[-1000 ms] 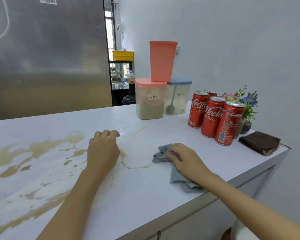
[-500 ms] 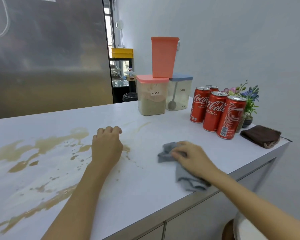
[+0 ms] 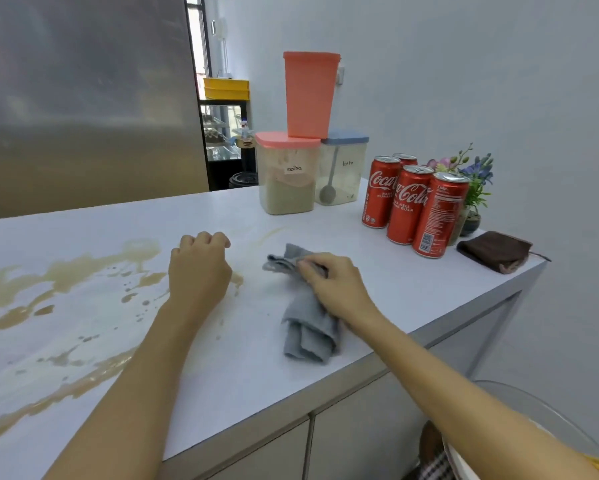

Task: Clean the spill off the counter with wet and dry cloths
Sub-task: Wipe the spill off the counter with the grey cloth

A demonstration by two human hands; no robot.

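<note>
The grey cloth (image 3: 306, 317) lies bunched on the white worktop (image 3: 221, 368), its loose folded end trailing toward the worktop's near edge and its far end fanned out beyond the fingers. The right hand (image 3: 336, 289) lies on top of the cloth's middle, its grip narrow, fingertips pinching a fold at the far end; the stretch of cloth under the palm is hidden. To the left of the cloth, apart from it, the left hand (image 3: 199, 271) rests on the worktop with its fingers curled under and holding nothing; whether the knuckles bear weight cannot be told. The brown spill (image 3: 59, 275) spreads left of that hand in pools, drops and a long streak running out of the picture at the left edge; a small patch shows just right of the left hand, between it and the cloth. Farther back and to the right of the cloth stand four red cola cans (image 3: 412, 202), one mostly hidden behind the others, and right of them a folded brown cloth (image 3: 495, 251) lies at the worktop's corner.
</note>
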